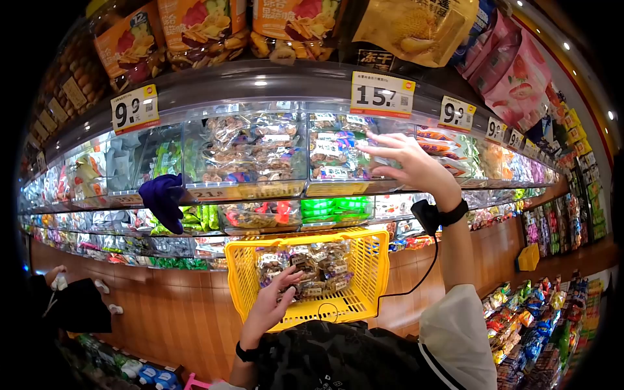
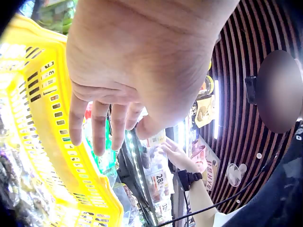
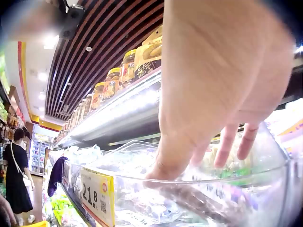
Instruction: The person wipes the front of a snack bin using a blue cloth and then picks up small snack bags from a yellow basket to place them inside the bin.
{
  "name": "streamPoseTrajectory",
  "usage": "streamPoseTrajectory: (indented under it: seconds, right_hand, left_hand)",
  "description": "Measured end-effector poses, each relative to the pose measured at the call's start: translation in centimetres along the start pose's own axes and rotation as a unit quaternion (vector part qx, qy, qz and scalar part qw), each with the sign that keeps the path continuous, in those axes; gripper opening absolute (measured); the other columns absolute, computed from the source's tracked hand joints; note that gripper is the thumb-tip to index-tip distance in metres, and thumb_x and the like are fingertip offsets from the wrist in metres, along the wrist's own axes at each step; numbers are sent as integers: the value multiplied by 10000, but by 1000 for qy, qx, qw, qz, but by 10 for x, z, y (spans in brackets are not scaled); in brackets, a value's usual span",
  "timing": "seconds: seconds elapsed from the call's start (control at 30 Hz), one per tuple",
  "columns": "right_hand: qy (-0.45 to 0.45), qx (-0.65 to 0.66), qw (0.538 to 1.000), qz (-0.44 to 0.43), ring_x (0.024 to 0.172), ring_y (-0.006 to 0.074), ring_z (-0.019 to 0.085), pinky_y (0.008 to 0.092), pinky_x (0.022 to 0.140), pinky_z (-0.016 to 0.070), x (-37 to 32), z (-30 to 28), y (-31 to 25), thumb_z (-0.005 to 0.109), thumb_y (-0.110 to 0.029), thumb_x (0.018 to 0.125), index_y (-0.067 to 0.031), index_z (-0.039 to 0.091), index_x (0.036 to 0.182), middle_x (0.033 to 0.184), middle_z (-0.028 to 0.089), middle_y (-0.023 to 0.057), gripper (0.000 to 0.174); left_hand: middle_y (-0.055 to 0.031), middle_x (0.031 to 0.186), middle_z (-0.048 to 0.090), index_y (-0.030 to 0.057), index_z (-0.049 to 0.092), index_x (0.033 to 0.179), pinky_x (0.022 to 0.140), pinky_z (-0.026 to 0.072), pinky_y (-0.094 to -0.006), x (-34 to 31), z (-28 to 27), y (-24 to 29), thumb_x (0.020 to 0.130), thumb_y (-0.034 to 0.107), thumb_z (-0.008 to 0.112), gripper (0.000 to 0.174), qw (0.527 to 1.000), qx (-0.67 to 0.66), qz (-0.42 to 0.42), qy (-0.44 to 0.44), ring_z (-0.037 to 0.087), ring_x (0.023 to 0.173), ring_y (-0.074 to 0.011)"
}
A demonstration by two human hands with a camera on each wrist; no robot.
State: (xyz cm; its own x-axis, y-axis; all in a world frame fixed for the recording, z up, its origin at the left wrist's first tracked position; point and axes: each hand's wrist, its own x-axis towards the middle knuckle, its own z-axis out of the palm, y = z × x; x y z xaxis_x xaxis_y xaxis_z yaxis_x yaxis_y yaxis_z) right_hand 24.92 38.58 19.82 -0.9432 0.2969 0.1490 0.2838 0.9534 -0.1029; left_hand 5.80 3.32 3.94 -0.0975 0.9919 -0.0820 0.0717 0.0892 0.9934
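The right hand (image 1: 406,159) is raised to the clear bin (image 1: 338,153) on the upper shelf row, right of centre, under the price tag (image 1: 382,94) reading 15; its fingers (image 3: 236,139) are straight and spread apart, lying at the bin's front rim and clamped on nothing. Whether the fingertips reach the contents cannot be told, since the right wrist view is blurred there. The left hand (image 1: 273,302) rests low and near, in the yellow basket (image 1: 244,273), with relaxed fingers (image 2: 97,127) slightly apart on top of the heap, gripping nothing. The wrapped snack packs (image 1: 318,263) lie in the basket and in the bin. Handling, as a judgement: each pack is small and light, its film wrapper slick and crinkly, its contents probably brittle (do not squeeze); pinch a wrapper end or scoop several in a cupped palm. Count: one basket, two hands, two adjoining bins of brown packs, the second bin (image 1: 247,146) to the left; the packs are too many to count
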Motion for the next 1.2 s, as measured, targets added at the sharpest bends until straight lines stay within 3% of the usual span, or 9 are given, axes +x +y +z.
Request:
streamPoseTrajectory:
  seconds: [0.1,0.2,0.37,0.5,0.63,0.77,0.83,0.93,1.2]
  right_hand:
    - [-27,19,999,13,1193,342,572,460,985,445,-3,3,0,602,-214,956,-161,626,1328,1348,600,171,376]
    - [46,135,989,29,959,401,646,415,840,522,-1,4,-6,551,-89,952,-67,626,1269,1083,674,228,326]
    - [112,198,971,69,805,280,711,358,729,543,-23,-5,-44,605,-46,924,-9,681,1098,867,711,160,194]
    - [-158,489,858,12,747,150,720,287,677,555,-52,13,-85,618,-89,928,-21,697,1077,797,731,68,181]
    - [-389,505,766,86,804,203,725,338,722,572,-72,151,-96,665,-207,899,-17,681,1113,871,741,101,286]
    - [-375,160,905,125,970,336,683,477,818,544,-133,297,-103,614,-164,892,0,677,1041,1027,707,184,231]
    - [-430,102,882,162,1025,351,665,478,854,531,-151,325,-116,608,-97,866,-16,661,1076,1082,689,181,231]
    - [-351,141,906,191,1139,376,556,448,958,473,-198,388,-105,669,-114,836,-56,570,1182,1247,560,171,365]
    - [-277,52,927,246,1191,367,494,455,1022,392,-215,388,-123,796,-232,761,-107,454,1359,1236,509,194,701]
  left_hand:
    - [-164,1336,619,18,393,1462,976,500,-365,1,1,-1,1015,90,497,465,1000,14,8,-8,623,1199,-272]
    - [-152,1340,617,6,414,1444,972,505,-352,3,0,-12,1012,94,513,452,1000,11,17,-12,621,1200,-255]
    - [-163,1306,622,-11,486,1387,963,507,-345,7,-9,-56,1017,154,529,407,997,5,-66,-24,615,1192,-243]
    - [-186,1245,630,-12,495,1374,910,515,-365,14,-16,-91,997,267,554,473,979,152,-132,-41,638,1101,-281]
    - [-226,1258,613,-18,523,1342,971,473,-399,31,4,-166,975,299,560,487,971,157,-174,-43,603,1136,-343]
    - [-271,1323,563,-13,517,1349,1070,420,-429,36,31,-201,952,313,571,517,952,198,-193,-132,527,1259,-409]
    - [-282,1363,518,4,467,1400,1087,406,-433,32,41,-216,951,323,567,560,950,219,-173,-142,487,1301,-413]
    - [-279,1417,461,18,384,1461,1100,394,-443,28,45,-204,960,333,546,613,945,232,-190,-132,462,1321,-419]
    - [-275,1433,458,23,418,1433,1098,396,-439,36,36,-173,971,327,528,564,954,202,-195,-106,470,1315,-420]
